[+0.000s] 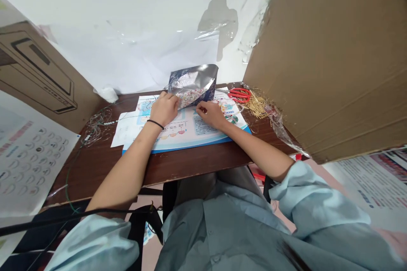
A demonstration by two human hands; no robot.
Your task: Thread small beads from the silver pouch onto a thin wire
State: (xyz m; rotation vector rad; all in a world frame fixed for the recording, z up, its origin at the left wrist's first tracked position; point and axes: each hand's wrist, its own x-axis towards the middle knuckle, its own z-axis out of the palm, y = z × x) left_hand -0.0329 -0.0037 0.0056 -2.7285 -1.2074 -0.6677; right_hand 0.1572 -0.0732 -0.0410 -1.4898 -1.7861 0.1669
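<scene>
A foil pouch [193, 85] stands open on a printed mat [187, 135], with many small multicoloured beads showing inside. My left hand [164, 109] grips the pouch's lower left edge. My right hand [211, 114] rests on the mat with its fingertips pinched together at the pouch's lower edge. Whether those fingers hold the foil is hard to see. Both forearms reach forward over a dark wooden desk [152, 167].
Red-handled scissors [239, 95] lie on a pile of thin brass pins [256, 106] at the desk's back right. Thin wire with white beads [100, 126] lies at the left. Cardboard sheets [324, 55] stand at the right, with a wall covered in plastic sheeting [127, 29] behind.
</scene>
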